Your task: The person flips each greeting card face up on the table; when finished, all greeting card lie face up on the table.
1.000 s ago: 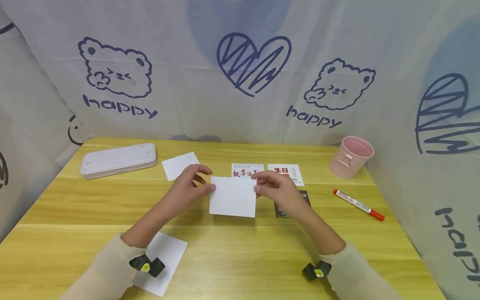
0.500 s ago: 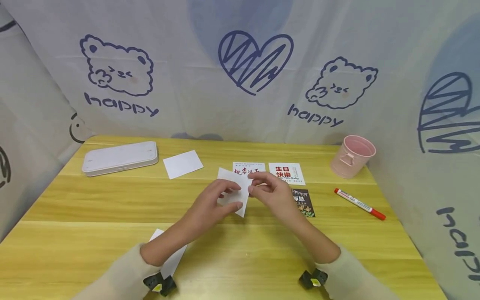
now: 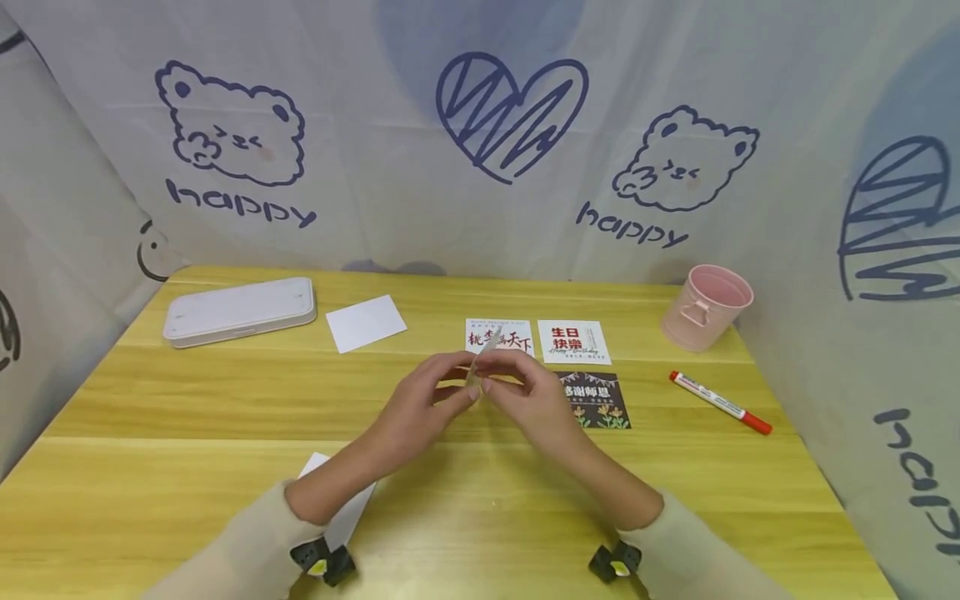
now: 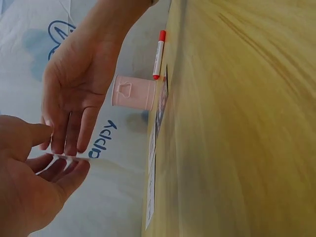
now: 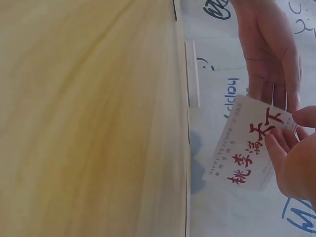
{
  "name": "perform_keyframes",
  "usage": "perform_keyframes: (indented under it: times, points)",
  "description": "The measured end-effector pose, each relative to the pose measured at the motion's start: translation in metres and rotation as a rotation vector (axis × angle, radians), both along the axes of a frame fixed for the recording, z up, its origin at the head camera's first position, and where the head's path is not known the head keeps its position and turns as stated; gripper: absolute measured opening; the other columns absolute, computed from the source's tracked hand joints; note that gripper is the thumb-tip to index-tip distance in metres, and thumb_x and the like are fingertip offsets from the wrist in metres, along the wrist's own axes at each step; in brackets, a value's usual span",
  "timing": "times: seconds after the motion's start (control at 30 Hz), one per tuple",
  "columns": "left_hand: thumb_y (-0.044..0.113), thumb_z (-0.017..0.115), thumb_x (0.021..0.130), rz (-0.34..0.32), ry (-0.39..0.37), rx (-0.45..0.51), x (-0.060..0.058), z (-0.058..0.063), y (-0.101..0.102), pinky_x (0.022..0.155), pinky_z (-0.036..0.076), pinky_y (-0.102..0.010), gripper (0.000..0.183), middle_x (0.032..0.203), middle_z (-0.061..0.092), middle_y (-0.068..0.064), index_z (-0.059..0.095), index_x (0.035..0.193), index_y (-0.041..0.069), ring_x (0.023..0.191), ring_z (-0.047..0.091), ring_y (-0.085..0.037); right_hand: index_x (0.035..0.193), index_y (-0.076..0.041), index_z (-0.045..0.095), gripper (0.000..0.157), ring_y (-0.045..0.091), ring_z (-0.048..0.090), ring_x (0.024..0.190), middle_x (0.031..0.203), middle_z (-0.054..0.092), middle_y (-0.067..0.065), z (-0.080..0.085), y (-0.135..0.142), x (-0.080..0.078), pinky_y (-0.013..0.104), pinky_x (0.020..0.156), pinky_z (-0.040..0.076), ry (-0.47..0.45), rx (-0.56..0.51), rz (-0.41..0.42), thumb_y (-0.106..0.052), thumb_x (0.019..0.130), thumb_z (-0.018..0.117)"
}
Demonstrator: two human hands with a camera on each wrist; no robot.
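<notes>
The card (image 5: 245,143) between my left grip (image 3: 420,404) and right grip (image 3: 531,396) — both pinching it narrowly — has swung edge-on, so its turning-over looks about half done.

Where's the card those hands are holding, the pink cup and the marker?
Held card (image 5: 248,142): right wrist view, middle of its printed side.
Pink cup (image 3: 716,320): head view, outer wall beside the handle.
Marker (image 3: 716,400): head view, white barrel.
</notes>
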State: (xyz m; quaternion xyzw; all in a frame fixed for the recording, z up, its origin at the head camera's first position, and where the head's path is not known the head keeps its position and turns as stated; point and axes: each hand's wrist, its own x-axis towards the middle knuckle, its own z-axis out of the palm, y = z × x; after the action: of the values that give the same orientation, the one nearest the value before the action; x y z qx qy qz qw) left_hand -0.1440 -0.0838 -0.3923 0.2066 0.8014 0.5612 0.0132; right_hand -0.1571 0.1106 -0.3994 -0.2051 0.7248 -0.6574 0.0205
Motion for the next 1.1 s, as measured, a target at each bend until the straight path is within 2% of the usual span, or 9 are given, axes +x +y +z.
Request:
perform_keyframes:
  times: [0.2,0.37,0.43,0.5,0.6,0.63,0.77,0.9,1.1]
  points:
    - [0.016,0.062,0.101,0.057,-0.004,0.063,-0.006,0.001,-0.005,0.098,0.054,-0.038,0.03,0.129,0.066,-0.008,0.062,0.13,0.01,0.117,0.065,-0.025,0.128,-0.008,0.062,0.032,0.025,0.058,0.127,0.132,0.062,0.009,0.002,0.001,0.001,0.03,0.102,0.051,-0.009,0.017,0.061,-0.003,0.097,0.065]
    - [0.015,0.061,0.102,0.125,-0.017,0.1,-0.013,0.002,-0.013,0.087,0.056,-0.031,0.022,0.112,0.07,-0.01,0.063,0.122,0.009,0.102,0.067,-0.02,0.131,-0.012,0.061,0.034,0.028,0.06,0.126,0.134,0.06,0.009,0.008,0.006,0.0,0.031,0.099,0.053,-0.053,0.034,0.075,-0.01,0.098,0.065]
    - [0.013,0.06,0.102,0.147,-0.032,0.115,-0.016,0.002,-0.017,0.083,0.055,-0.027,0.02,0.108,0.07,-0.012,0.063,0.121,0.007,0.098,0.066,-0.02,0.129,-0.013,0.063,0.032,0.026,0.062,0.121,0.13,0.062,0.007,0.012,0.011,-0.002,0.03,0.096,0.054,-0.004,0.061,0.034,-0.011,0.098,0.065]
    - [0.011,0.059,0.101,0.161,-0.044,0.119,-0.018,0.003,-0.019,0.081,0.055,-0.025,0.019,0.107,0.07,-0.012,0.064,0.119,0.006,0.096,0.066,-0.021,0.126,-0.013,0.065,0.03,0.024,0.062,0.114,0.125,0.063,0.005,0.016,0.016,-0.004,0.029,0.092,0.055,0.095,0.122,-0.033,-0.01,0.097,0.066]
    - [0.01,0.059,0.101,0.148,-0.07,0.107,-0.018,0.004,-0.02,0.08,0.054,-0.024,0.019,0.105,0.07,-0.011,0.066,0.119,0.007,0.094,0.065,-0.02,0.124,-0.015,0.067,0.029,0.023,0.057,0.106,0.12,0.064,0.0,0.019,0.021,-0.007,0.034,0.087,0.05,0.23,0.262,-0.135,-0.012,0.096,0.069]
    - [0.011,0.06,0.101,0.135,-0.075,0.096,-0.017,0.003,-0.019,0.08,0.053,-0.024,0.02,0.105,0.07,-0.011,0.066,0.119,0.007,0.094,0.065,-0.02,0.124,-0.016,0.066,0.03,0.022,0.056,0.105,0.119,0.064,-0.001,0.019,0.022,-0.008,0.035,0.087,0.047,0.249,0.305,-0.141,-0.013,0.095,0.069]
    - [0.01,0.06,0.1,0.067,-0.072,0.058,-0.014,0.0,-0.014,0.08,0.054,-0.025,0.023,0.104,0.07,-0.011,0.066,0.122,0.007,0.092,0.066,-0.018,0.131,-0.019,0.064,0.036,0.017,0.06,0.097,0.109,0.066,-0.003,0.02,0.02,-0.007,0.036,0.084,0.049,0.202,0.412,-0.04,-0.017,0.095,0.07]
    - [0.011,0.061,0.1,0.037,-0.064,0.06,-0.014,-0.002,-0.012,0.08,0.054,-0.025,0.026,0.105,0.07,-0.012,0.065,0.126,0.006,0.092,0.066,-0.018,0.135,-0.016,0.063,0.039,0.014,0.063,0.086,0.099,0.068,0.0,0.019,0.02,-0.007,0.032,0.077,0.055,0.164,0.421,0.052,-0.011,0.096,0.067]
    - [0.016,0.062,0.1,0.046,-0.106,0.1,-0.019,-0.001,-0.019,0.079,0.055,-0.031,0.032,0.108,0.069,-0.012,0.06,0.131,0.008,0.092,0.066,-0.023,0.136,-0.017,0.063,0.042,0.019,0.059,0.088,0.103,0.063,0.005,0.019,0.026,-0.012,0.023,0.076,0.052,0.168,0.32,-0.039,-0.003,0.096,0.063]
